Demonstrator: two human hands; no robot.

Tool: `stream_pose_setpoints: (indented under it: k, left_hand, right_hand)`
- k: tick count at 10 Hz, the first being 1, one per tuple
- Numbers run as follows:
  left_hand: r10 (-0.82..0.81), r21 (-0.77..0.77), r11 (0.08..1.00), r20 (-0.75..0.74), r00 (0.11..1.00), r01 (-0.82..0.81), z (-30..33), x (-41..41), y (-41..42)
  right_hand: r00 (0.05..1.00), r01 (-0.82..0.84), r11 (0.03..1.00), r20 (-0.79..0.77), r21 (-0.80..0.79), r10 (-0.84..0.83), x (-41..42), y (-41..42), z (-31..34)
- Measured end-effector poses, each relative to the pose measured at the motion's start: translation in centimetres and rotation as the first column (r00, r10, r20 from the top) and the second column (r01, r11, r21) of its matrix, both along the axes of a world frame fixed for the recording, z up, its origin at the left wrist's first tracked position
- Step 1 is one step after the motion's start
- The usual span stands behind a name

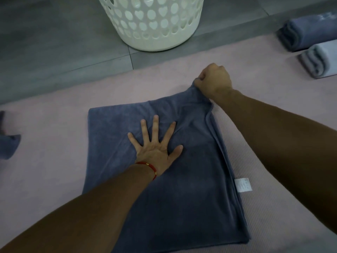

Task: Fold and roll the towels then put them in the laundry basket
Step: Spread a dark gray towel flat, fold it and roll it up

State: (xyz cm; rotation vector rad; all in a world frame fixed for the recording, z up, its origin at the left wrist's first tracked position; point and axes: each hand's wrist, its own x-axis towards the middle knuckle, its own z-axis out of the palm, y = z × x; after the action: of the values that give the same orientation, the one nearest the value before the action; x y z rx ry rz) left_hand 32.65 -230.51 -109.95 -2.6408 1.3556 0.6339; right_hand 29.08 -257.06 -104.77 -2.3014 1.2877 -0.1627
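A dark blue towel lies folded flat on a pale pink mat. My left hand presses down on the towel's middle with fingers spread straight. My right hand grips the towel's far right corner in a fist, stretching it away from me. A white label sticks out at the towel's right edge. A white laundry basket with heart-shaped holes stands on the grey floor beyond the mat.
Two rolled towels lie at the far right: a dark blue one and a light blue one. Part of another blue towel shows at the left edge. Grey tiled floor borders the mat.
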Motion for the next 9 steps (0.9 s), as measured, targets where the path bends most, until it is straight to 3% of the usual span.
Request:
stream_pose_setpoints:
  k: [2, 3, 4, 5, 6, 7, 8, 9]
  left_hand:
    - [-0.005, -0.002, 1.000, -0.006, 1.000, 0.005, 0.0, 0.0, 0.0]
    - [-0.004, -0.004, 1.000, -0.008, 1.000, 0.004, 0.0, 0.0, 0.0]
    - [-0.007, -0.003, 1.000, -0.003, 1.000, 0.007, 0.0, 0.0, 0.1]
    - [-0.006, -0.003, 1.000, -0.004, 1.000, 0.006, 0.0, 0.0, 0.1]
    - [-0.008, -0.001, 1.000, -0.003, 1.000, 0.008, 0.0, 0.0, 0.1]
    - [-0.008, 0.000, 1.000, 0.000, 1.000, 0.008, 0.0, 0.0, 0.1]
    - [-0.008, 0.000, 1.000, 0.004, 1.000, 0.008, 0.0, -0.1, 0.2]
    - [-0.008, 0.001, 1.000, 0.002, 1.000, 0.008, 0.1, -0.1, 0.1]
  right_hand:
    - [0.978, 0.196, 0.924, 0.007, 0.327, -0.210, -0.1, -1.0, 2.9]
    - [0.947, 0.210, 0.797, 0.084, 0.566, -0.309, -0.8, -0.9, 3.2]
    - [0.854, 0.093, 0.662, 0.282, 0.744, -0.437, -0.9, -1.2, 2.9]
    - [0.796, 0.035, 0.666, 0.382, 0.745, -0.469, -0.8, -0.8, 1.9]
    - [0.814, 0.053, 0.781, 0.426, 0.622, -0.394, -0.3, -1.0, 1.0]
    - [0.884, 0.154, 0.907, 0.356, 0.393, -0.304, 0.2, -1.9, 0.8]
    - [0.854, 0.167, 0.851, 0.358, 0.497, -0.377, 0.3, -2.0, 0.4]
    - [0.830, 0.026, 0.721, 0.387, 0.692, -0.401, -0.4, -1.9, 0.6]
